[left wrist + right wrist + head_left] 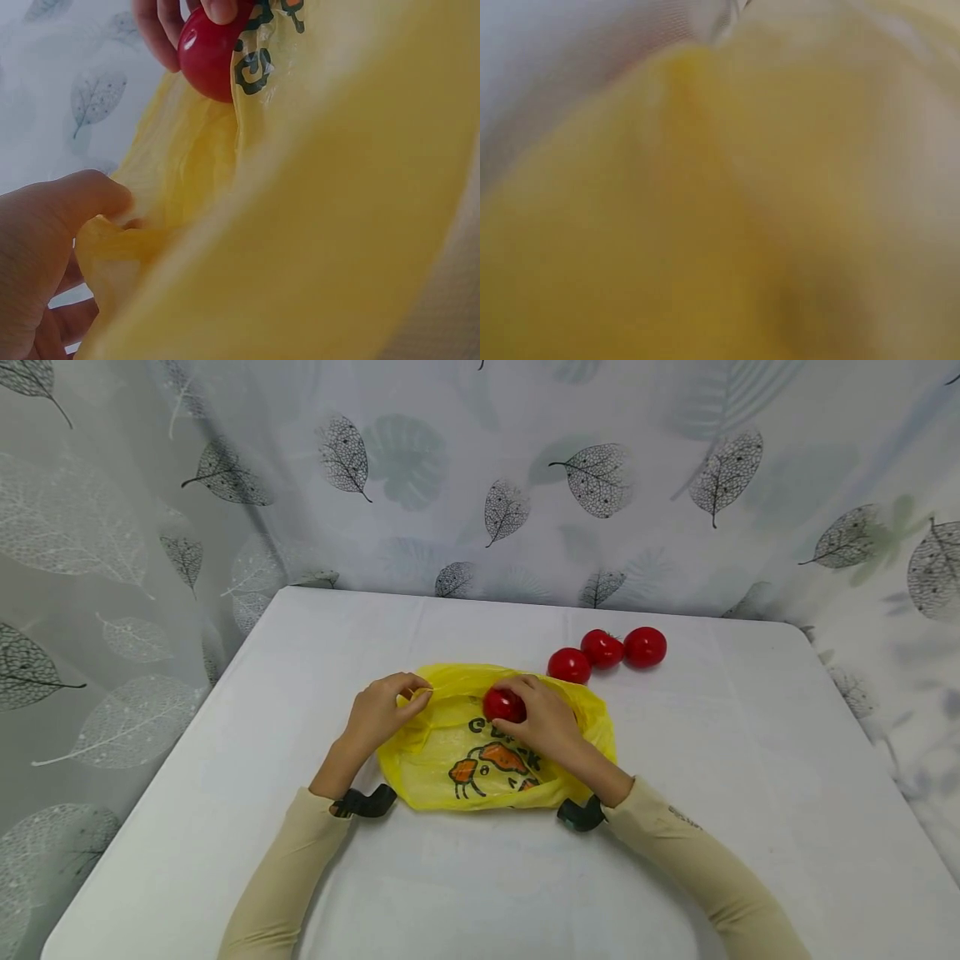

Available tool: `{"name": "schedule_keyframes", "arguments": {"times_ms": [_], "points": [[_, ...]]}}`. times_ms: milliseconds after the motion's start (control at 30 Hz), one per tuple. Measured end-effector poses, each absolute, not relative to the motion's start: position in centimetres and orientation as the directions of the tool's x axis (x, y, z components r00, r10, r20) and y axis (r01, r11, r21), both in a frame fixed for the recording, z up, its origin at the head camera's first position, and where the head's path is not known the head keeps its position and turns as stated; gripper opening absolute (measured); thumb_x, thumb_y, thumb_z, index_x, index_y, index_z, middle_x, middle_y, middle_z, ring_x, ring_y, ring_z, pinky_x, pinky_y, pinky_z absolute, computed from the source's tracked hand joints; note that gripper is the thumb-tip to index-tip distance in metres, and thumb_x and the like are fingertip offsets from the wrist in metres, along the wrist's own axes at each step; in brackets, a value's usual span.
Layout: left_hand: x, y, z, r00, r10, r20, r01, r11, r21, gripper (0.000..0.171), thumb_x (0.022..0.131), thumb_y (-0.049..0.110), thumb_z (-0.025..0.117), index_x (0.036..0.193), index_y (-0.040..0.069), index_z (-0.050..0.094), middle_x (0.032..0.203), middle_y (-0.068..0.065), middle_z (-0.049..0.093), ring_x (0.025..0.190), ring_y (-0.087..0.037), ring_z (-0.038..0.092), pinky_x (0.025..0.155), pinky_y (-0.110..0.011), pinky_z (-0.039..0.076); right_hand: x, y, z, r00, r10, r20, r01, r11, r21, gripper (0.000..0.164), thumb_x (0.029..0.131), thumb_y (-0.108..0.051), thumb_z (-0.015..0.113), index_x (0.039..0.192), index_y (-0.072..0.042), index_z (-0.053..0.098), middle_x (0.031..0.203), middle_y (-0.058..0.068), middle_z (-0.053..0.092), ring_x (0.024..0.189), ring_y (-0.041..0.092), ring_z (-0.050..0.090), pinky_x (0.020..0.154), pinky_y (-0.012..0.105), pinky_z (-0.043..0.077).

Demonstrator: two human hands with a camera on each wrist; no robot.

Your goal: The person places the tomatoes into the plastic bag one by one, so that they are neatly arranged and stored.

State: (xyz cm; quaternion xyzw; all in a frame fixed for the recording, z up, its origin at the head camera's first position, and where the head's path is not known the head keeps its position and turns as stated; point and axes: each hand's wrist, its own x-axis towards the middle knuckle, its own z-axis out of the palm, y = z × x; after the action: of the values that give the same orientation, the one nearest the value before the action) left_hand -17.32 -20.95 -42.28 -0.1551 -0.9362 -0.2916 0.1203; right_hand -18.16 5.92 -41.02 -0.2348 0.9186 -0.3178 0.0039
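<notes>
one tomato (pixel 501 704) clasped by right hand (pixel 549 717); left hand (pixel 380 708) pinches flimsy bag (pixel 442 747) at ten o'clock
tomato likely slick, bruisable: cup it at twelve and six.

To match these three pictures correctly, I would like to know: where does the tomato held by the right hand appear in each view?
Head: the tomato is near the centre, slightly right and below, in the right hand.
Left wrist: the tomato is at the top, left of centre.
Right wrist: not visible.
Shared landmark: the yellow bag, blurred in the right wrist view.
</notes>
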Motion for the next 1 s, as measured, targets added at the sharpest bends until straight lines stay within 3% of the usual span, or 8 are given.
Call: {"name": "schedule_keyframes", "arguments": {"times_ms": [267,467,1000], "points": [[-17.2,-20.9,-42.0,-0.929,0.220,0.297,0.349,0.783,0.514,0.020,0.094,0.024,0.067,0.104,0.008,0.072,0.098,-0.007,0.072,0.086,-0.024,0.064,0.071,-0.041,0.054,-18.3,6.1,-40.8,-0.889,-0.445,0.110,-0.415,0.679,-0.606,0.048,0.086,-0.026,0.076,0.129,-0.013,0.060,0.133,0.012,0.055,0.118,0.032,0.054,0.096,0.048,0.049],[-17.1,-20.8,-41.8,-0.930,0.222,0.293,0.349,0.782,0.517,0.020,0.093,0.024,0.067,0.104,0.008,0.072,0.097,-0.007,0.071,0.086,-0.025,0.064,0.072,-0.041,0.053,-18.4,6.8,-40.8,-0.893,-0.440,0.092,-0.377,0.621,-0.687,0.044,0.086,-0.020,0.075,0.127,-0.009,0.061,0.132,0.012,0.055,0.119,0.030,0.053,0.097,0.045,0.049],[-17.2,-20.9,-42.1,-0.932,0.223,0.287,0.346,0.785,0.514,0.020,0.094,0.024,0.066,0.105,0.009,0.072,0.097,-0.007,0.071,0.086,-0.025,0.064,0.071,-0.042,0.053,-18.2,9.8,-40.1,-0.920,-0.325,0.219,-0.351,0.435,-0.829,0.034,0.088,-0.008,0.071,0.120,-0.001,0.062,0.122,0.018,0.060,0.112,0.035,0.060,0.094,0.049,0.050]]}}
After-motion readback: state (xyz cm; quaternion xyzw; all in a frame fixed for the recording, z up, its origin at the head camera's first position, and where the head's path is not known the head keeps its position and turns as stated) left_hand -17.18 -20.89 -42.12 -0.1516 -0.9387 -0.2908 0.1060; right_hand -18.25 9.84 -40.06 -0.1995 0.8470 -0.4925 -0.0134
